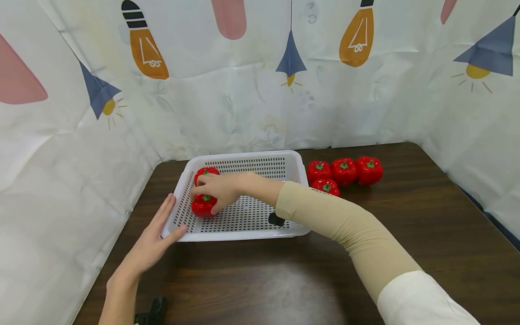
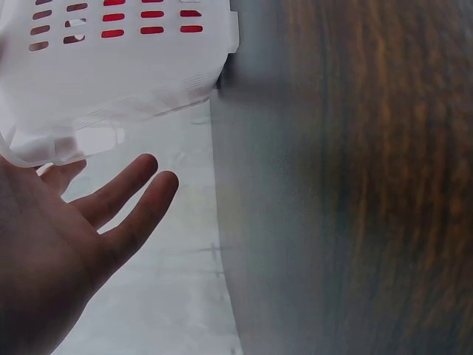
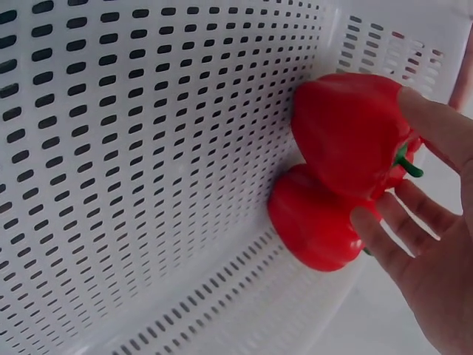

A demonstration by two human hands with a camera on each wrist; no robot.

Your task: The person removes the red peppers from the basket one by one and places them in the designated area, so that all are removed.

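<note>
A white perforated plastic basket [image 1: 243,235] stands on the table with two red bell peppers at its left end. My right hand [image 1: 223,187] reaches into it and holds the nearer bell pepper [image 1: 201,208], thumb on one side and fingers on the other. In the right wrist view the thumb lies on that pepper [image 3: 344,133], beside the second bell pepper [image 3: 314,222]. The farther pepper [image 1: 206,171] is partly hidden by my fingers. My left hand [image 1: 150,246] rests against the basket's front left corner, its fingers straight in the left wrist view.
Several more red bell peppers [image 1: 344,171] sit together on the dark wooden table [image 1: 426,216], just right of the basket. A white patterned cloth [image 1: 252,108] hangs behind and along the sides. A black object [image 1: 276,220] shows below my right forearm.
</note>
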